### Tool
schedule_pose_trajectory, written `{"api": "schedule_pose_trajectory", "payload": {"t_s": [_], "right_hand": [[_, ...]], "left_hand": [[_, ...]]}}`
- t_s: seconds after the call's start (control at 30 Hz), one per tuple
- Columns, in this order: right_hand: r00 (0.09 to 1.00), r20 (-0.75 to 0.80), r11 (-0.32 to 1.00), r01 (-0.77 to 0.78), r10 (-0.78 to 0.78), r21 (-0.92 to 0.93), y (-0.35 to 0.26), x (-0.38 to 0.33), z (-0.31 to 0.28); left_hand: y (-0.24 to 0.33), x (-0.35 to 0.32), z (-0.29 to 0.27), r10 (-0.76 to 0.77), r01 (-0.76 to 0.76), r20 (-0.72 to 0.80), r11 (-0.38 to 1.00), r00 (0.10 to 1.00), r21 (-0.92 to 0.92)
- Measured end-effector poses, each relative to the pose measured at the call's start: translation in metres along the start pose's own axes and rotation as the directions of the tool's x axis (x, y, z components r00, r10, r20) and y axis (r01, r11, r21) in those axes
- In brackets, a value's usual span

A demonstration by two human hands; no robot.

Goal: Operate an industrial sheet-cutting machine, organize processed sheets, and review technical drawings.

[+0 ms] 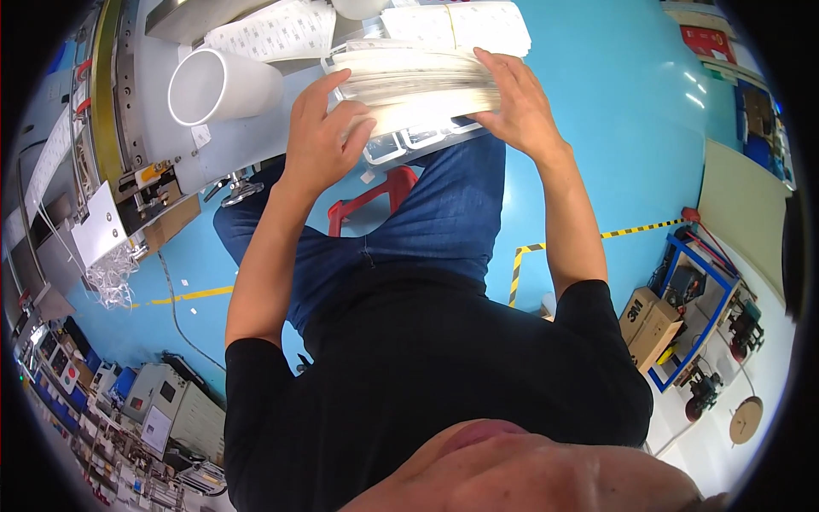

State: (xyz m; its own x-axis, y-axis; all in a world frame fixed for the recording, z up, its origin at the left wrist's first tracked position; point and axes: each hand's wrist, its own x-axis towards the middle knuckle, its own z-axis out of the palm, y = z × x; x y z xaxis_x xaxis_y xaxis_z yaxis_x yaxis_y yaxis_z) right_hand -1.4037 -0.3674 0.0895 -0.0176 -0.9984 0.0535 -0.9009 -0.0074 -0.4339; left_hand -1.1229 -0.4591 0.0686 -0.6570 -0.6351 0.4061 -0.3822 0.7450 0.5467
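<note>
A thick stack of off-white paper sheets (418, 81) is held level between my two hands, its many edges facing me. My left hand (322, 136) grips the left end, with fingertips on the near edge and the thumb bent below. At the other end, my right hand (522, 102) has its fingers over the far corner and its thumb at the near corner. Below the stack, a clear plastic tray with white edging (388, 151) shows partly over my lap. Just behind lies a bundle of printed white sheets (495, 27) with a rubber band around it.
A white hollow cylinder (247, 89) lies on the grey work table (243, 141), near more printed sheets (281, 32) and a metal box (188, 19). Machine rails (107, 102) run along the left. A red stool (394, 189) is between my legs. Cardboard boxes (653, 328) stand at right.
</note>
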Motion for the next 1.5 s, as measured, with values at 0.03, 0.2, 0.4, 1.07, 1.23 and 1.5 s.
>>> {"api": "schedule_pose_trajectory", "payload": {"t_s": [0.03, 0.2, 0.4, 1.07, 1.23, 1.5], "right_hand": [[1.0, -0.002, 1.0, -0.008, 0.008, 0.003, 0.0, 0.0, 0.001], [1.0, 0.005, 1.0, -0.012, 0.011, 0.014, 0.0, 0.001, 0.003], [0.999, 0.013, 0.999, -0.034, 0.034, -0.012, 0.0, 0.002, 0.005], [0.997, 0.041, 0.998, -0.065, 0.066, -0.025, -0.002, 0.002, 0.002], [0.999, 0.028, 0.999, -0.045, 0.046, -0.018, 0.0, 0.001, 0.0], [1.0, 0.002, 1.0, -0.013, 0.013, 0.02, 0.006, 0.001, 0.002]], "left_hand": [[0.0, -0.004, 0.001, -0.008, 0.008, 0.003, 1.0, 1.0, 0.007], [0.001, -0.029, 0.006, -0.284, 0.277, -0.105, 0.958, 0.953, -0.079], [0.002, -0.044, 0.006, -0.265, 0.237, -0.134, 0.952, 0.955, -0.193], [-0.001, -0.014, 0.007, -0.184, 0.19, 0.111, 0.981, 0.977, -0.045], [-0.009, 0.021, -0.001, -0.039, 0.039, 0.002, 0.997, 0.999, 0.066], [-0.022, 0.069, 0.014, -0.015, 0.019, 0.184, 1.0, 0.983, -0.017]]}}
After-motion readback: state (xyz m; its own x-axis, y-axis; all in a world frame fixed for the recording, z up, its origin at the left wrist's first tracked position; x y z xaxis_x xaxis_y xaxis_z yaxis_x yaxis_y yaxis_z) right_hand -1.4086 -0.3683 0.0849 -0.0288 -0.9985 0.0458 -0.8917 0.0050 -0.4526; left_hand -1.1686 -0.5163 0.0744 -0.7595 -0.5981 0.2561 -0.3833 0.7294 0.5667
